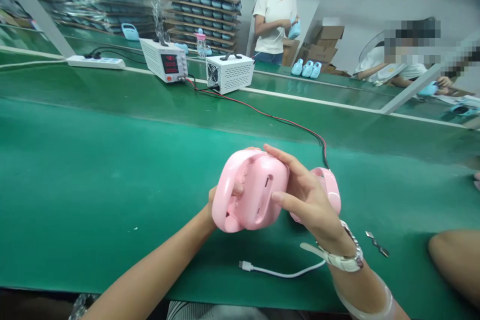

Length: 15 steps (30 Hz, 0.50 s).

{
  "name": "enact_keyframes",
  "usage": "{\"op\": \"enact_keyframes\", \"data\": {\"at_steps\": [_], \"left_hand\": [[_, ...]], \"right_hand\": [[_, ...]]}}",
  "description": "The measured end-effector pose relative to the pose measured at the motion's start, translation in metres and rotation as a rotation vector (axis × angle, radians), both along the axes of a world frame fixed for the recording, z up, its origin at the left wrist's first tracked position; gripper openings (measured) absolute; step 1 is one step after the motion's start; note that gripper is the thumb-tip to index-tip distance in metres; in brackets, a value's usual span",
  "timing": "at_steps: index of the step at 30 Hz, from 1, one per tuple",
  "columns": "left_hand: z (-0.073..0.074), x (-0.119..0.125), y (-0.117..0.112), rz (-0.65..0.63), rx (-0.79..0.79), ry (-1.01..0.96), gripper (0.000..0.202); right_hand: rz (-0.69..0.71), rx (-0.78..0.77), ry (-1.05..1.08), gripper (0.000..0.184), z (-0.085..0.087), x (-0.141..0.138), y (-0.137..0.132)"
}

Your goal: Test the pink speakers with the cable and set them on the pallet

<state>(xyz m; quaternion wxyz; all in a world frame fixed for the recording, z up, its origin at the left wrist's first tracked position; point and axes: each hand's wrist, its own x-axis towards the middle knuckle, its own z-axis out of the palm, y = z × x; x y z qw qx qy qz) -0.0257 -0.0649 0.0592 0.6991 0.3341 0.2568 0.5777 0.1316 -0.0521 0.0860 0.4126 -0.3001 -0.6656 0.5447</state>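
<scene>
Both my hands hold a pink plastic device [255, 190] with a carry handle above the green belt [93, 185]. My left hand [221, 197] grips it from behind at the handle, its fingers mostly hidden. My right hand [303, 195], with a watch at the wrist, wraps over its right side, thumb pressed near a slot. A second pink device [330, 187] lies just behind my right hand. A white cable with a plug [277, 271] lies on the belt below my hands.
Two white power units [165, 60] [229, 72] stand on the far bench, with a red-black lead [285, 121] running toward me. A power strip [95, 62] lies at the left. Other people work beyond. A small metal part [377, 244] lies at the right, near someone's arm [455, 265].
</scene>
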Motion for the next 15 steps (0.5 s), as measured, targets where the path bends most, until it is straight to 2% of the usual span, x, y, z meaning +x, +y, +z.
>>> {"op": "enact_keyframes", "data": {"at_steps": [2,4,7,10,12,15], "left_hand": [[-0.006,0.001,0.002,-0.066,-0.039,-0.128,0.062],[-0.014,0.002,0.007,-0.043,-0.043,-0.197,0.059],[-0.024,0.004,0.016,0.078,-0.054,-0.24,0.048],[-0.03,0.004,0.022,0.284,-0.183,-0.178,0.036],[-0.032,0.003,0.025,0.392,-0.239,-0.08,0.03],[-0.035,-0.001,0.032,0.47,-0.152,0.09,0.026]], "right_hand": [[-0.02,-0.012,0.023,0.06,-0.002,-0.001,0.001],[-0.095,0.052,0.037,0.055,-0.001,0.009,-0.001],[-0.317,0.213,0.07,0.029,0.004,0.043,0.002],[-0.59,0.291,0.151,0.009,-0.001,0.087,0.023],[-0.647,0.185,0.17,0.006,-0.012,0.114,0.043],[-0.503,-0.13,0.14,0.017,-0.034,0.14,0.068]]}}
